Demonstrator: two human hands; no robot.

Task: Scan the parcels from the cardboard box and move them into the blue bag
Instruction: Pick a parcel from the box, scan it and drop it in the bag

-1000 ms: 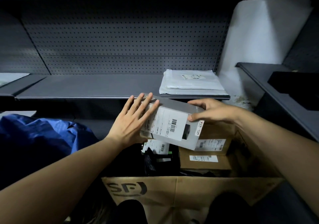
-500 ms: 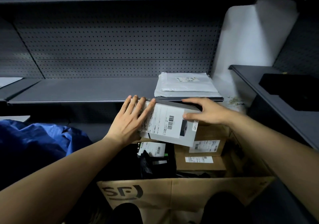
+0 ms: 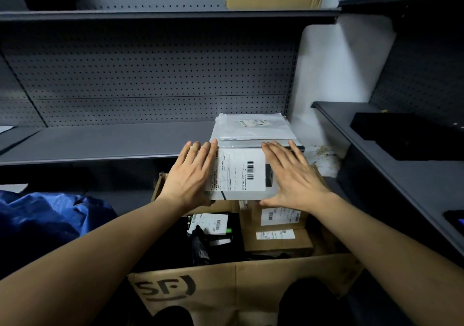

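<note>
Parcel (image 3: 241,172) lifted higher above cardboard box (image 3: 226,283), squared at shelf (image 3: 100,142) edge. Left hand (image 3: 190,177) and right hand (image 3: 291,177) press its sides, grip flat, fingers straight. Scan likely next.

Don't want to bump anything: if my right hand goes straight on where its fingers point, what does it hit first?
Probably the white mailers on the shelf, just past the right hand; depth is unclear.

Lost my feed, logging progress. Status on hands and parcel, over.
Left hand and right hand flat, fingers straight, pressing labelled parcel between them. Parcel above cardboard box, label facing camera. Blue bag to the left, nothing seen in the way.
</note>
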